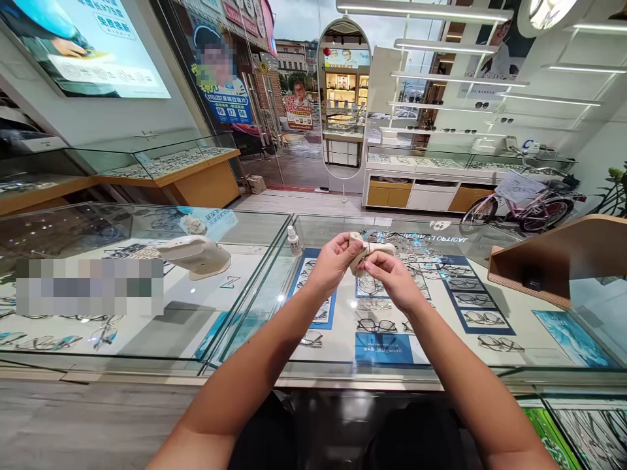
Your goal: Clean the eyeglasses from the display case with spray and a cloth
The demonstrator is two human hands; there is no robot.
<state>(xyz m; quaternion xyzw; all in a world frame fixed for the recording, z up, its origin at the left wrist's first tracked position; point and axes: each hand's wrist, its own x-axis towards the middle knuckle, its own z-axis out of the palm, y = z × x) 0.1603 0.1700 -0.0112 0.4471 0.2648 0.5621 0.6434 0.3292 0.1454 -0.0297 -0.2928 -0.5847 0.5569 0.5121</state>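
Both my hands are raised over the glass display case [274,281], close together. Between them is a bunched cream cloth [381,249]. My left hand [340,256] pinches the cloth's left end between thumb and fingers. Just right of it, my right hand [389,274] is closed on the lower part of the cloth. A thin dark line shows at the folds; whether the cloth wraps a pair of glasses I cannot tell. Left of my hands a small white spray bottle [294,241] stands upright on the glass.
Rows of eyeglasses [376,325] lie under the glass. A cream sculpted display piece [198,254] is to the left. At the right stands a wooden-framed tabletop mirror or stand [558,258]. Beyond are an oval mirror [345,98] and a bicycle [524,199].
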